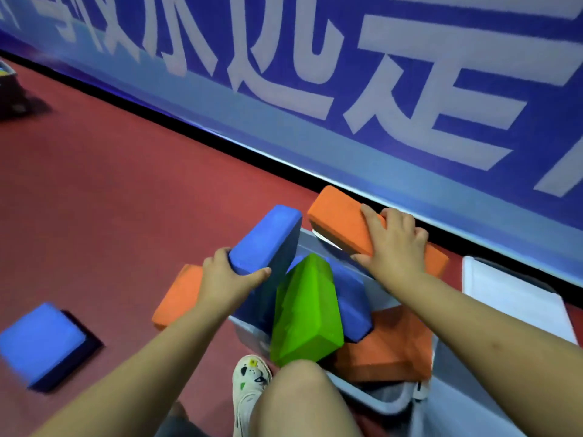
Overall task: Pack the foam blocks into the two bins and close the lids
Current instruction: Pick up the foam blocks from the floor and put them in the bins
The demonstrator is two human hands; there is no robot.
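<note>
- Red floor runs along a blue banner wall (378, 89), with a grey bin (391, 402) at the person's knee.
- Left hand (227, 279) is wrapped around a blue block (268, 238) whose long axis tilts up and away from the fingers.
- Right hand (394, 244) clasps an orange block (340, 219) lying crosswise above the bin's far edge.
- Just below both hands, a green block (306, 313) stands on end among others in the bin; the right hand looks nearer the free space.
- Outward to the left, another blue block (41, 342) lies on the floor.

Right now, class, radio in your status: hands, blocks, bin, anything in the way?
Left hand grips blue block; right hand grips orange block. Grey bin heaped, green block sticking up. Lid not closed.
</note>
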